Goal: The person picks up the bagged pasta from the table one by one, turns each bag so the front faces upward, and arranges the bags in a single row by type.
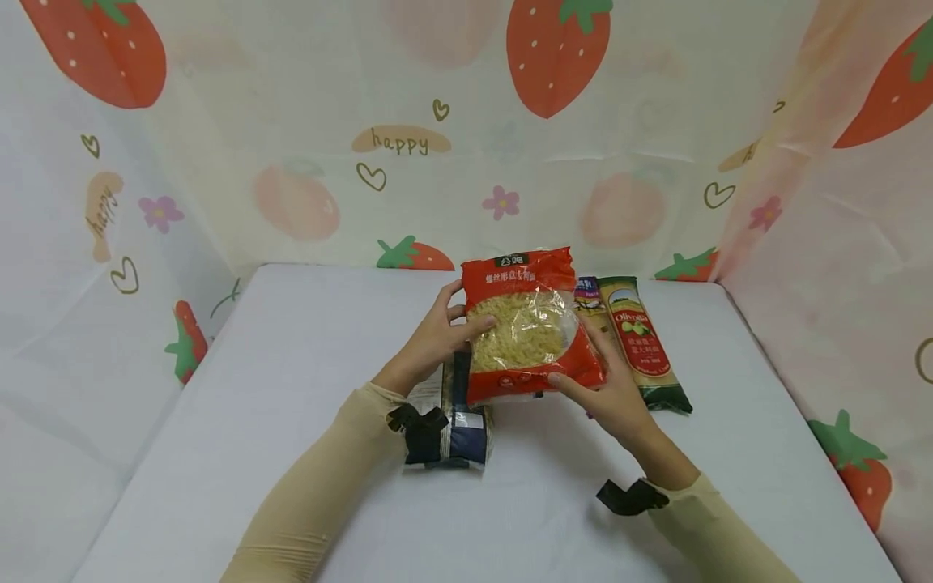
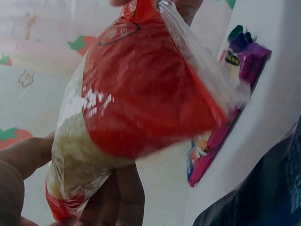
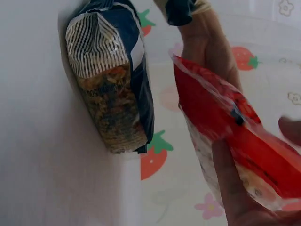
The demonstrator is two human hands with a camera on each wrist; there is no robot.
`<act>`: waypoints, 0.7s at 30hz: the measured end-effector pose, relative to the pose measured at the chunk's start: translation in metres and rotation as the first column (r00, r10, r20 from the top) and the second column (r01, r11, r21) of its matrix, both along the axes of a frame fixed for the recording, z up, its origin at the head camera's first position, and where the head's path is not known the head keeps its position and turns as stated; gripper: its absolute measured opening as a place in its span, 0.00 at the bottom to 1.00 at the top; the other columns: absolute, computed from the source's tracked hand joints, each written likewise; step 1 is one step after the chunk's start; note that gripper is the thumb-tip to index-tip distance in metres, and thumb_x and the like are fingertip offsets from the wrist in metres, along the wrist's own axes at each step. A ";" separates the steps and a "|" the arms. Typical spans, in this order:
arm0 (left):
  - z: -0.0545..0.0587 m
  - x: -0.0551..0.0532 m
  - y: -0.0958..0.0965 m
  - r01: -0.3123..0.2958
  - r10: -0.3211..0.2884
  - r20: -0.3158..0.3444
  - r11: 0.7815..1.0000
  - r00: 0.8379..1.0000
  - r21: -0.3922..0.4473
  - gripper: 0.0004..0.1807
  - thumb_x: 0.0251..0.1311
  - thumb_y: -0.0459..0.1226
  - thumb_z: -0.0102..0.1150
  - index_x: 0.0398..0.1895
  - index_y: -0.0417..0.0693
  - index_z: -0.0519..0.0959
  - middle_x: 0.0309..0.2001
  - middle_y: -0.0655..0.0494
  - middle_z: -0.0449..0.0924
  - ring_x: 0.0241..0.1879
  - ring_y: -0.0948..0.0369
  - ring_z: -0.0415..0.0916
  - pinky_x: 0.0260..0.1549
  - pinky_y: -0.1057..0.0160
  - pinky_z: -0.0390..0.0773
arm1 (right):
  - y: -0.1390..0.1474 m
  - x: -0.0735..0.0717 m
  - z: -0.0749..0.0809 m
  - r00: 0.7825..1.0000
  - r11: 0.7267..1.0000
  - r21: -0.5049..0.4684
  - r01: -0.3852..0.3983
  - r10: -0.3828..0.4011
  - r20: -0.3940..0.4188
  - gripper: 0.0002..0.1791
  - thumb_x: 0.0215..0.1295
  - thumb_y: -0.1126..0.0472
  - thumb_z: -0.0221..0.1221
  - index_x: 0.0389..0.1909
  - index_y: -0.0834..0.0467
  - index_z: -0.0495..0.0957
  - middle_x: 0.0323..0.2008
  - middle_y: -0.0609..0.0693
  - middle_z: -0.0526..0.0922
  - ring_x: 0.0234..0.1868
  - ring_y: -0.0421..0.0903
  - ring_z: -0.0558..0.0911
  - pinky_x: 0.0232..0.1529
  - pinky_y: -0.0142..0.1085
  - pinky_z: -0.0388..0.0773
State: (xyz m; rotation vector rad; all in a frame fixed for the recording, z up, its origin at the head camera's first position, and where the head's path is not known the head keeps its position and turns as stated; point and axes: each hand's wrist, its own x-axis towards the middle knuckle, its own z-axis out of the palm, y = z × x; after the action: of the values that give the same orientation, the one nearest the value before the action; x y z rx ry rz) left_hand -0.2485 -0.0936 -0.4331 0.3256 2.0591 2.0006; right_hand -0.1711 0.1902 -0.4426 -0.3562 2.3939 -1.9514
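Note:
A red and clear bag of spiral pasta (image 1: 519, 328) is held up above the table between both hands. The left hand (image 1: 437, 336) grips its left edge, thumb on the front and fingers behind. At the lower right, the right hand (image 1: 612, 397) holds the bag with its thumb on the front corner; its other fingers are partly hidden in the head view. In the right wrist view, a finger of the right hand (image 3: 230, 183) lies along the back of the bag (image 3: 211, 101). The left wrist view shows the bag's red end (image 2: 141, 94) between the hands.
On the white table (image 1: 291, 340), a dark blue pasta bag (image 1: 466, 437) lies below the left hand. To the right are a green and gold Olivoila pasta bag (image 1: 641, 344) and a purple packet (image 1: 587, 293), partly covered. Strawberry-printed cloth walls (image 1: 430, 202) enclose the table.

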 end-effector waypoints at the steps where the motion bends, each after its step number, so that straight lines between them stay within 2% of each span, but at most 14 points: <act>1: 0.001 0.000 -0.003 -0.005 0.005 -0.008 1.000 1.000 -0.009 0.51 0.75 0.44 0.67 0.89 0.58 0.43 0.72 0.37 0.71 0.56 0.46 0.83 0.53 0.50 0.86 | 0.000 -0.001 0.000 0.999 0.999 -0.013 -0.033 0.033 0.002 0.56 0.68 0.62 0.73 0.88 0.41 0.49 0.79 0.57 0.62 0.71 0.60 0.72 0.53 0.39 0.87; 5: 0.005 -0.002 -0.014 -0.023 0.022 -0.022 0.999 1.000 -0.038 0.50 0.76 0.45 0.66 0.89 0.58 0.44 0.75 0.37 0.68 0.54 0.47 0.82 0.48 0.52 0.83 | -0.003 -0.006 0.000 0.987 0.986 -0.067 -0.155 0.157 0.026 0.58 0.68 0.66 0.72 0.89 0.45 0.45 0.82 0.57 0.59 0.73 0.64 0.71 0.55 0.44 0.87; 9: 0.007 -0.006 -0.025 -0.041 0.040 -0.025 0.997 0.999 -0.061 0.49 0.77 0.46 0.65 0.89 0.55 0.45 0.76 0.35 0.67 0.56 0.45 0.81 0.48 0.50 0.81 | -0.008 -0.014 -0.001 0.972 0.973 -0.064 -0.222 0.226 0.065 0.62 0.67 0.65 0.73 0.89 0.43 0.41 0.85 0.57 0.53 0.77 0.66 0.67 0.57 0.45 0.86; 13: 0.006 -0.012 -0.035 -0.059 0.057 -0.020 0.995 0.998 -0.081 0.48 0.77 0.46 0.65 0.88 0.53 0.46 0.75 0.34 0.67 0.64 0.43 0.79 0.56 0.49 0.82 | -0.016 -0.023 0.000 0.963 0.967 -0.048 -0.251 0.254 0.084 0.62 0.66 0.64 0.75 0.89 0.44 0.43 0.83 0.58 0.57 0.77 0.66 0.68 0.58 0.45 0.86; 16: 0.003 -0.016 -0.041 -0.064 0.065 -0.001 0.995 0.998 -0.074 0.47 0.78 0.45 0.64 0.88 0.52 0.46 0.74 0.34 0.69 0.64 0.41 0.78 0.56 0.48 0.81 | -0.023 -0.031 -0.001 0.961 0.964 -0.037 -0.263 0.265 0.084 0.60 0.65 0.63 0.76 0.89 0.46 0.47 0.81 0.58 0.62 0.76 0.65 0.71 0.58 0.46 0.86; 21: 0.000 -0.024 -0.052 -0.076 0.079 0.042 0.994 0.996 -0.075 0.46 0.79 0.46 0.62 0.88 0.51 0.47 0.74 0.34 0.70 0.64 0.41 0.78 0.61 0.44 0.82 | -0.033 -0.042 -0.003 0.957 0.966 -0.019 -0.258 0.258 0.133 0.59 0.66 0.60 0.76 0.88 0.44 0.48 0.81 0.57 0.63 0.75 0.63 0.73 0.58 0.45 0.86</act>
State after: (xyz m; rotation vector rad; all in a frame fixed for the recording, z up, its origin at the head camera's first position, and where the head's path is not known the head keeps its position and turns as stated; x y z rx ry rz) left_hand -0.2729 -0.1453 -0.4329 0.1875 2.1421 1.9508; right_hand -0.2132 0.1575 -0.4458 -0.4931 2.1415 -1.8013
